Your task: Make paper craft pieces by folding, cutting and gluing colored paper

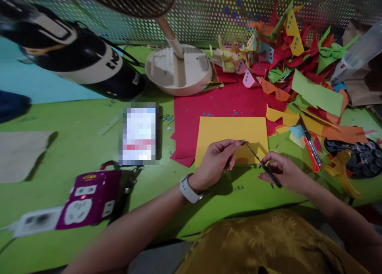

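Observation:
Over a yellow paper sheet (232,128), my left hand (219,156) is closed in a pinch. At its fingertips is a tiny greenish bit (243,140), too small to name. My right hand (282,172) grips a slim pointed tool (270,174) with a thin shaft and a dark handle; its exact kind is unclear. The tool's tip meets the left fingertips. Beneath the yellow sheet lies a larger red paper sheet (188,118), scattered with small blue specks.
Cut coloured paper pieces (268,59) are heaped at the back right. An orange utility knife (312,146) and a yellow-handled tool (343,170) lie right. A fan base (179,71), a black bottle (95,63), a phone (139,134) and a purple power socket (86,198) occupy the left.

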Demonstrator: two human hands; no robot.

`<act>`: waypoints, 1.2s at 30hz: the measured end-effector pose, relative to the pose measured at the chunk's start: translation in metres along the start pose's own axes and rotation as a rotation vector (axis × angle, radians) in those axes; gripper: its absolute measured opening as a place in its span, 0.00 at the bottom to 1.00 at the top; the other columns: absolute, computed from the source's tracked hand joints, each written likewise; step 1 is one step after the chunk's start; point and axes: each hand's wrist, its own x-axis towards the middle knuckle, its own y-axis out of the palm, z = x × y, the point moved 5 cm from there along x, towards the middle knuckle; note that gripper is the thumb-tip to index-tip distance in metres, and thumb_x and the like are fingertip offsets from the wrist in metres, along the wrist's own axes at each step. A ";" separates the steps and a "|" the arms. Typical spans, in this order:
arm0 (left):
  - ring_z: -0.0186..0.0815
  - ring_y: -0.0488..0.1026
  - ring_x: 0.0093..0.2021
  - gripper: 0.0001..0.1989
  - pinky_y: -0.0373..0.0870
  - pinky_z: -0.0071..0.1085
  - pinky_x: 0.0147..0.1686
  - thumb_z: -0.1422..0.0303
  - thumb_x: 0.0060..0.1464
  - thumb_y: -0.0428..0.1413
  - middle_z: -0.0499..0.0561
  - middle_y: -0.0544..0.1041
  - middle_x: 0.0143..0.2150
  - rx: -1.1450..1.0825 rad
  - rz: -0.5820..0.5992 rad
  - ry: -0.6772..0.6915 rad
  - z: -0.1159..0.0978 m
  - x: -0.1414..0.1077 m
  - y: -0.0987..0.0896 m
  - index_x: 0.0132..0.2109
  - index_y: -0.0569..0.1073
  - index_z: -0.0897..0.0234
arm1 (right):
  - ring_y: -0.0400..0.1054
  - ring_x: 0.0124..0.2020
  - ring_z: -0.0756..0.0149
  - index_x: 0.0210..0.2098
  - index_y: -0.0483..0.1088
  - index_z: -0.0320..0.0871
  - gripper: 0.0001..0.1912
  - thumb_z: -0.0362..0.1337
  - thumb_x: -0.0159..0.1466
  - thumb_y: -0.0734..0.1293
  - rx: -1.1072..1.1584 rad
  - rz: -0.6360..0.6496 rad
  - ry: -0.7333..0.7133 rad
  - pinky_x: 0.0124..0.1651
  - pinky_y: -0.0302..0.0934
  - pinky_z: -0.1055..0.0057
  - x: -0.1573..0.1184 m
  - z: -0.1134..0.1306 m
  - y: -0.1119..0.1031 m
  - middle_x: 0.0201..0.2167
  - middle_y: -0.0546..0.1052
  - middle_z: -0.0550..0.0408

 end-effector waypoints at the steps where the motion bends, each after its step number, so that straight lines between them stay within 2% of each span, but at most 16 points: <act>1: 0.24 0.54 0.11 0.17 0.47 0.24 0.14 0.55 0.46 0.65 0.40 0.63 0.11 0.001 0.000 0.000 0.000 0.000 0.000 0.35 0.79 0.65 | 0.57 0.20 0.75 0.35 0.62 0.46 0.26 0.50 0.49 0.78 -0.008 0.001 -0.004 0.23 0.53 0.75 0.000 0.000 0.000 0.18 0.63 0.68; 5: 0.24 0.54 0.11 0.17 0.47 0.24 0.14 0.55 0.48 0.64 0.40 0.63 0.11 0.026 0.007 0.004 0.001 0.000 -0.001 0.36 0.79 0.65 | 0.56 0.19 0.75 0.36 0.62 0.46 0.25 0.50 0.51 0.77 -0.047 -0.003 -0.025 0.22 0.49 0.75 0.000 -0.001 -0.001 0.17 0.62 0.69; 13: 0.24 0.54 0.11 0.14 0.48 0.24 0.14 0.57 0.48 0.64 0.40 0.63 0.11 0.024 0.014 0.018 0.001 0.001 -0.001 0.35 0.80 0.64 | 0.57 0.19 0.75 0.35 0.62 0.46 0.24 0.49 0.52 0.77 -0.056 -0.015 -0.051 0.23 0.49 0.75 0.001 -0.002 -0.002 0.17 0.63 0.68; 19: 0.23 0.55 0.11 0.14 0.48 0.22 0.13 0.57 0.48 0.65 0.40 0.64 0.11 0.006 0.006 0.017 0.001 0.001 -0.001 0.35 0.80 0.64 | 0.57 0.19 0.76 0.35 0.62 0.46 0.25 0.50 0.50 0.78 -0.016 -0.029 -0.029 0.23 0.51 0.75 0.002 -0.002 -0.002 0.18 0.65 0.67; 24: 0.24 0.57 0.11 0.14 0.49 0.22 0.12 0.57 0.47 0.64 0.41 0.66 0.12 -0.012 -0.012 0.013 -0.003 -0.001 -0.001 0.31 0.78 0.64 | 0.59 0.20 0.75 0.34 0.61 0.46 0.26 0.51 0.49 0.78 0.043 -0.037 -0.013 0.23 0.56 0.73 0.003 0.000 -0.003 0.19 0.66 0.67; 36: 0.23 0.58 0.11 0.11 0.48 0.20 0.11 0.60 0.48 0.64 0.40 0.66 0.11 0.022 -0.008 0.011 -0.004 0.001 -0.001 0.32 0.77 0.65 | 0.59 0.19 0.76 0.34 0.63 0.45 0.25 0.46 0.49 0.79 0.079 -0.042 -0.015 0.23 0.56 0.75 0.002 -0.003 -0.005 0.19 0.66 0.68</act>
